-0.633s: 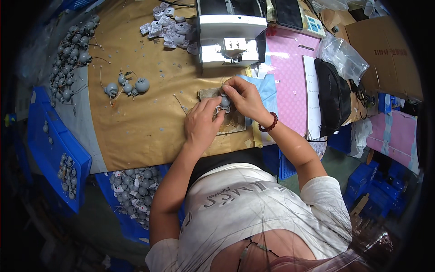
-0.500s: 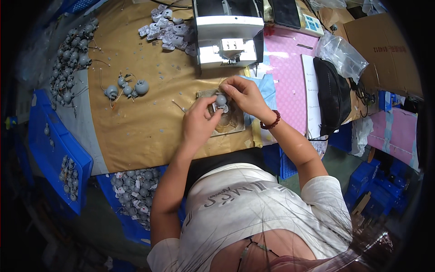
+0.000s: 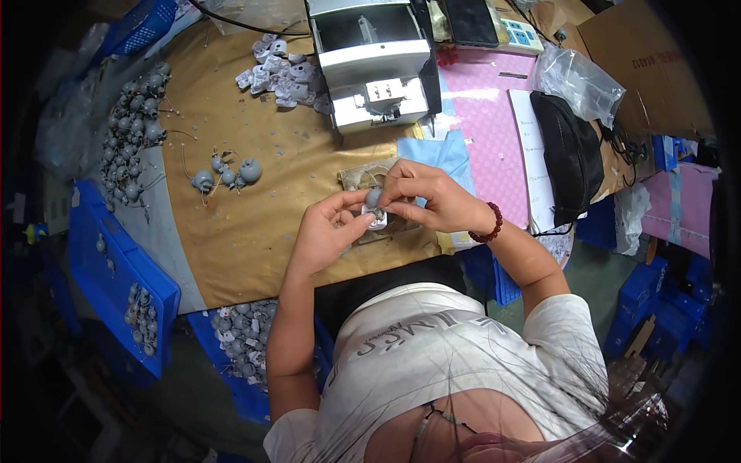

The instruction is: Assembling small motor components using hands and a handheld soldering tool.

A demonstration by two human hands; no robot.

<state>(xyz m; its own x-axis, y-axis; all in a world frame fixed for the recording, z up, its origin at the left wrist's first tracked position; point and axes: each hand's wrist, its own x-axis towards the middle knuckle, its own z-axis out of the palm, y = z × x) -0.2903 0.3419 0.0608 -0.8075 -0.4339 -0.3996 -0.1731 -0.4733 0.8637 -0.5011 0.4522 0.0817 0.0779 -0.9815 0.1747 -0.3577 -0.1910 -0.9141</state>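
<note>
Over a small square plate (image 3: 351,179) near the table's front edge, both my hands meet around a grey ball-shaped part (image 3: 373,197) with a white plastic piece (image 3: 377,221) at its lower side. My left hand (image 3: 328,231) pinches this part from the left, thumb and forefinger at the white piece. From the right, the closed fingers of my right hand (image 3: 427,198) press at the ball; a thin wire shows just above it. The fingertips partly hide where ball and white piece meet.
Loose grey balls with wires (image 3: 228,176) lie left of my hands, with a larger heap (image 3: 133,127) beyond. White plastic pieces (image 3: 284,77) lie beside a metal machine (image 3: 377,69). Blue trays (image 3: 116,255) hold more balls. A black pouch (image 3: 567,158) rests at right.
My right hand has come down from above the ball and now grips close against it. The ball and my left hand sit slightly lower. The whole view has shifted a little.
</note>
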